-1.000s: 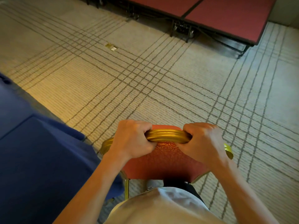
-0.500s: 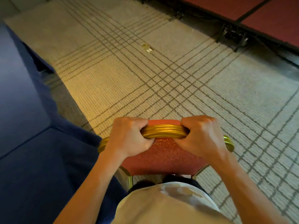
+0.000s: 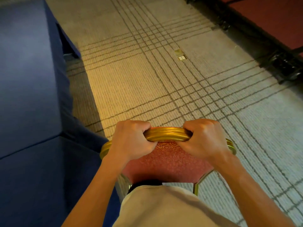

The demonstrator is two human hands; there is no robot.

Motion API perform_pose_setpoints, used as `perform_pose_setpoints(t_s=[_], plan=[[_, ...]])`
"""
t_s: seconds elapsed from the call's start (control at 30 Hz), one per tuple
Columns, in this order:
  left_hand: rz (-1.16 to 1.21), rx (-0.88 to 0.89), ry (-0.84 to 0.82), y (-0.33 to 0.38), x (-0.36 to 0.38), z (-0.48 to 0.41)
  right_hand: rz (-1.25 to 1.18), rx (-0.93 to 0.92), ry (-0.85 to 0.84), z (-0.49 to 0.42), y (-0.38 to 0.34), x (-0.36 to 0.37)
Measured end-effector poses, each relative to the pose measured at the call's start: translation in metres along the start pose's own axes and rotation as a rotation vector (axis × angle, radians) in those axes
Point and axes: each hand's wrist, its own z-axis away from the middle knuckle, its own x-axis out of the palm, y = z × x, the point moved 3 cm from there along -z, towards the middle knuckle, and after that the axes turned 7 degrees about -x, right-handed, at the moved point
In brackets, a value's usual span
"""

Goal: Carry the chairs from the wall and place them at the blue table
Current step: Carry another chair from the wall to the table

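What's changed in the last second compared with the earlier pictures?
The person holding the chair turned left: the blue table now runs up the left side, the red platform slid to the upper right corner. Left hand and right hand grip the chair's gold rail as before.

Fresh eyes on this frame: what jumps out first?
The left hand and right hand grip the gold top rail of a red chair at bottom centre. The blue table fills the left side, close beside the chair. Lined carpet runs ahead to a red platform at top right.
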Motion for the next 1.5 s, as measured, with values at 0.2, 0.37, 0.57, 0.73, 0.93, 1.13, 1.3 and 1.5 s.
perform_pose_setpoints(t_s=[0.2,0.37,0.57,0.73,0.93,1.13,1.3,1.5], plan=[[0.016,-0.029,0.031,-0.057,-0.011,-0.089,-0.018,-0.034,-0.009,-0.105,0.022,0.028],[-0.026,-0.055,0.057,-0.093,-0.017,-0.132,0.000,-0.071,-0.018,-0.163,0.031,0.049],[-0.053,-0.106,0.095,-0.130,-0.020,-0.190,-0.029,-0.109,-0.035,-0.238,0.053,0.075],[-0.064,-0.166,0.131,-0.160,-0.017,-0.236,-0.091,-0.192,-0.082,-0.304,0.082,0.109],[-0.141,-0.340,0.177,-0.197,-0.010,-0.301,-0.153,-0.331,-0.109,-0.402,0.116,0.152],[-0.209,-0.541,0.248,-0.223,-0.023,-0.340,-0.256,-0.518,-0.162,-0.486,0.122,0.181],[-0.253,-0.641,0.303,-0.248,-0.037,-0.358,-0.326,-0.607,-0.193,-0.538,0.112,0.201],[-0.290,-0.767,0.336,-0.296,-0.044,-0.358,-0.342,-0.729,-0.259,-0.586,0.080,0.244]])
